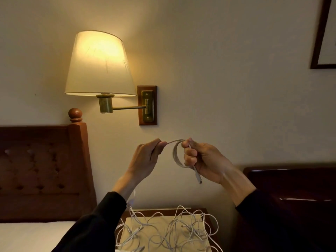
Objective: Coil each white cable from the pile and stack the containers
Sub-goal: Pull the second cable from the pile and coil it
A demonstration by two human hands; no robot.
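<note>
I hold a white cable (176,155) up in front of the wall, wound into a small loop. My right hand (201,160) grips the loop, and the cable's plug end (198,177) hangs below that fist. My left hand (148,157) pinches the cable's free run just left of the loop. Below, a tangled pile of white cables (169,231) lies on a nightstand (207,210) with a pale mat on top. No containers are in view.
A lit wall lamp (99,64) on a brass arm hangs above left. A wooden headboard (41,170) and white bed (31,235) fill the left. A dark wooden piece of furniture (294,188) stands on the right, with a picture frame (321,33) above it.
</note>
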